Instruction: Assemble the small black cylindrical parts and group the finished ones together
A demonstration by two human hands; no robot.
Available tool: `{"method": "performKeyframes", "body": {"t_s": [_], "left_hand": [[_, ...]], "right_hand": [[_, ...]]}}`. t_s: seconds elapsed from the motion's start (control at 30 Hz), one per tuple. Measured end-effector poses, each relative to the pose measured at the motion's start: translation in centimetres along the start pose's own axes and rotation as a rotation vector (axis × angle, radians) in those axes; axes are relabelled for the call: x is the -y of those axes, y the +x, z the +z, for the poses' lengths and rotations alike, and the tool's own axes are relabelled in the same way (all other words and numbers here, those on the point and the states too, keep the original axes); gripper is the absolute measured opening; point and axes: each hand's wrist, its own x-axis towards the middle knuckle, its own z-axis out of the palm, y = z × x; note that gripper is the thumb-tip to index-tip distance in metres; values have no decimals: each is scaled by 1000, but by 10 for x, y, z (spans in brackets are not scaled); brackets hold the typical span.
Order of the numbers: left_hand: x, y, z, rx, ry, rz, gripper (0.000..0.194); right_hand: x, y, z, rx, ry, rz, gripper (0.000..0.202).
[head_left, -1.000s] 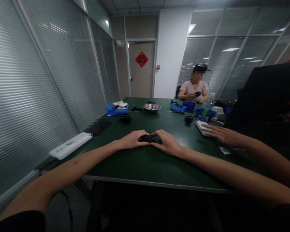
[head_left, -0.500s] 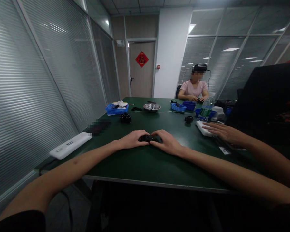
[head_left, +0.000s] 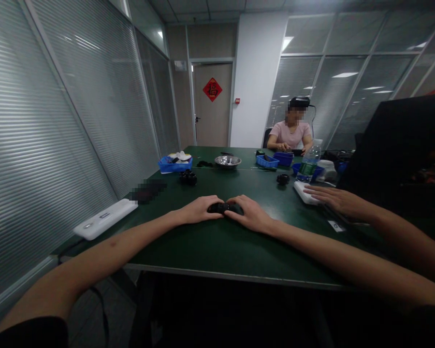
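A small black object (head_left: 224,208) rests on the green table (head_left: 203,246) between my two hands; its details are too dark to make out. My left hand (head_left: 203,209) has its thumb and fingers closed round the object's left end. Round the right end, the thumb and fingers of my right hand (head_left: 249,212) are closed in the same way. The fingertips of both hands nearly meet at its middle. Beyond my hands sit a black item (head_left: 188,177) to the left and a smaller black item (head_left: 283,179) to the right.
Another person's hand (head_left: 333,197) lies at the right on a white device (head_left: 306,193). A metal bowl (head_left: 227,162), a blue basket (head_left: 175,166), a bottle (head_left: 310,162) and a white power bank-like box (head_left: 107,219) stand around. A person (head_left: 292,133) sits across the table.
My hands and the black object have hardly moved. Across the table, the seated person's hands have shifted slightly, and a dark object shows between them.
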Motion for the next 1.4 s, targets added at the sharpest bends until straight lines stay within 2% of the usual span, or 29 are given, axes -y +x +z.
{"method": "performKeyframes", "body": {"t_s": [0.1,0.3,0.5,0.73,0.93,1.03,1.17,1.4], "left_hand": [[-2,0,-1,8,10,-5,48],[0,1,0,-3,-19,-20,46],[-2,0,-1,5,2,-8,49],[0,0,1,2,-3,-14,46],[-2,0,-1,9,6,-11,47],[-5,0,-2,11,7,-13,47],[-5,0,-2,14,-1,-18,46],[-3,1,-1,15,6,-12,50]], "right_hand": [[-2,1,0,23,15,14,33],[1,-3,-2,-20,-11,-60,36],[0,1,-2,4,42,20,33],[1,-1,-2,-26,22,-38,32],[0,2,0,7,12,11,34],[-1,2,1,26,10,-24,33],[0,-1,0,-14,-19,-53,35],[-3,2,1,10,18,22,37]]}}
